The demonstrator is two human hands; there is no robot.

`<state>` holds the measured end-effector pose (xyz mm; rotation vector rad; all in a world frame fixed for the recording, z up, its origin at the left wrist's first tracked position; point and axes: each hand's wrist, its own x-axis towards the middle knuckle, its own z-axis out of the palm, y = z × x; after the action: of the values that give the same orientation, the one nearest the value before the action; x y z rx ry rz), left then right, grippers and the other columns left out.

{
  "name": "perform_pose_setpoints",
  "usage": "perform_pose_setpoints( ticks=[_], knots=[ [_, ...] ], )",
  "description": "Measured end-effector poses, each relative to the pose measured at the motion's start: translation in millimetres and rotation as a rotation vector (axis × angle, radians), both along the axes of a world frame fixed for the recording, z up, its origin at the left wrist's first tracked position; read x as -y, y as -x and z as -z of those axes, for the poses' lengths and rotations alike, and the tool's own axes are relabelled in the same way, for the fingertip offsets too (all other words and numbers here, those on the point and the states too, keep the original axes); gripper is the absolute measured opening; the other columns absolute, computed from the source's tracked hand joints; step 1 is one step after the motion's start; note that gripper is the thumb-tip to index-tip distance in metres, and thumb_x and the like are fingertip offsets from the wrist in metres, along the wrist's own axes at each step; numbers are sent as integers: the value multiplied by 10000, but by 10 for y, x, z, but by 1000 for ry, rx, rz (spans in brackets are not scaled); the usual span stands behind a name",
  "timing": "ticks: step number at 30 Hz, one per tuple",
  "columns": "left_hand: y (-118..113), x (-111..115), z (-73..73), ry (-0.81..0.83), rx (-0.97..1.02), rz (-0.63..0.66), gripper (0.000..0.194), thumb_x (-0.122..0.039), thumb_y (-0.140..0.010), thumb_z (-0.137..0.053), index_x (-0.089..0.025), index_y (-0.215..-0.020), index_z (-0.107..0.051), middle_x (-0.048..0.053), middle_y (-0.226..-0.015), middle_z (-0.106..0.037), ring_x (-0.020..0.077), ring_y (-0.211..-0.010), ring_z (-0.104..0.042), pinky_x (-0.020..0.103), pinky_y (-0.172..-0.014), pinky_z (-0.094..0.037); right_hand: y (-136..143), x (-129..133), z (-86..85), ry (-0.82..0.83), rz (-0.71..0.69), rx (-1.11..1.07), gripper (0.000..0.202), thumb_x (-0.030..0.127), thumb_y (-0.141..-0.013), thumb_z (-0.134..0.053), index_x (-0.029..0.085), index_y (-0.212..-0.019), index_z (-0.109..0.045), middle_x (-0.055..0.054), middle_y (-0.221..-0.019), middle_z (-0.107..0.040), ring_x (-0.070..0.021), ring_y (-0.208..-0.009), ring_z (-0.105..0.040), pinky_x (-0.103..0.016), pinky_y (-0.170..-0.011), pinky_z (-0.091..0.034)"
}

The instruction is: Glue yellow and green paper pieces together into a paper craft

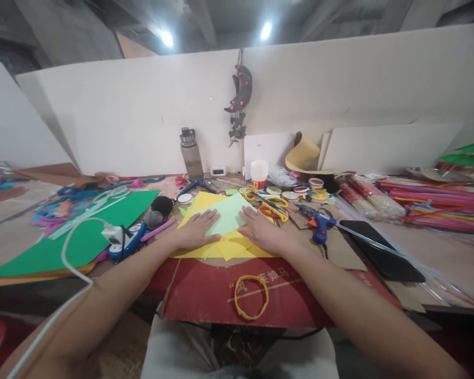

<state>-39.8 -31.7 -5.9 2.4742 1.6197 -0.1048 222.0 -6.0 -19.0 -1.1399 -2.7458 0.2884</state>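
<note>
My left hand (198, 229) lies flat with its fingers spread on the left part of a light green sheet (229, 213) and the yellow sheets (231, 246) beneath it. My right hand (260, 230) rests palm down, fingers apart, at the right side of the same sheets. The papers lie on a red cardboard piece (205, 295). Nearer to me on that cardboard is a yellow ring (252, 297). Yellow-handled scissors (274, 205) lie just beyond my right hand.
A blue glue gun (319, 223) and a black phone (381, 251) lie to the right. Green sheets (79, 239), a power strip (128, 242) and a white cable (64, 252) are at the left. A bottle (191, 155) and a white cup (259, 172) stand behind.
</note>
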Motion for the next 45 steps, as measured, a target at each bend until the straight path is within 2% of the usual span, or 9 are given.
perform_pose_setpoints(
  ticks=[5,11,16,20,24,29,33,39,45],
  knots=[
    [13,-311,-147,-9,206,-80,689,-590,-976,-228,-132,-1374,-553,168,-1506,-473,284,-1401,-436,391,-1146,-304,-3,-39,84,57,-17,13,789,581,-1001,-273,1,-1535,-288,-231,-1616,-214,-329,-1511,-162,-486,-1206,-190],
    [-174,-509,-4,-236,43,-377,651,-600,-881,-512,-123,-1322,-552,217,-1428,-536,358,-1345,-468,446,-1063,-373,-8,-53,105,65,-8,8,811,595,-995,-278,-16,-1527,-299,-246,-1609,-211,-331,-1511,-162,-491,-1207,-190],
    [-216,-471,125,-307,104,-379,631,-561,-858,-578,-124,-1314,-563,202,-1370,-580,345,-1275,-524,438,-1056,-381,-18,-122,150,61,-38,-50,735,552,-1000,-311,24,-1509,-366,-230,-1599,-270,-338,-1500,-208,-514,-1201,-205],
    [-131,-525,39,-399,288,-442,553,-420,-821,-655,-112,-1278,-608,173,-1312,-628,308,-1231,-559,373,-1022,-420,-52,-190,119,-21,93,-432,643,563,-984,-347,123,-1420,-519,-192,-1514,-449,-286,-1441,-365,-477,-1196,-264],
    [79,-532,-116,-343,634,-534,265,-380,-791,-653,-160,-922,-725,66,-929,-751,248,-859,-680,319,-757,-505,-120,-242,32,-154,280,-873,601,588,-938,-444,180,-1368,-540,-175,-1392,-538,-278,-1319,-482,-502,-1120,-380],
    [220,-421,-258,-164,1245,-531,359,-479,-659,-793,-174,-801,-669,50,-747,-732,188,-612,-652,283,-564,-496,-77,-238,7,337,314,-1182,730,616,-811,-626,237,-1405,-435,-148,-1377,-551,-252,-1178,-593,-457,-955,-524],
    [52,-330,-319,-90,1479,-438,395,-448,-595,-861,-173,-764,-632,31,-705,-721,160,-557,-634,262,-523,-496,41,-136,0,679,203,-1162,659,608,-753,-688,234,-1278,-552,-112,-1246,-662,-218,-1029,-663,-380,-838,-568],
    [-210,-298,-239,-6,1644,-381,439,-387,-546,-905,-172,-676,-545,-5,-662,-700,129,-549,-628,237,-529,-498,101,-54,-4,754,276,-1236,474,558,-595,-814,171,-855,-728,-57,-823,-752,-184,-700,-662,-310,-628,-535],
    [-249,-320,-138,227,1722,-349,414,-470,-614,-872,-141,-772,-677,36,-734,-736,144,-631,-675,245,-619,-549,13,-108,-28,695,301,-1293,405,525,-563,-834,178,-741,-725,-17,-695,-728,-156,-597,-627,-319,-640,-536]
  ],
)
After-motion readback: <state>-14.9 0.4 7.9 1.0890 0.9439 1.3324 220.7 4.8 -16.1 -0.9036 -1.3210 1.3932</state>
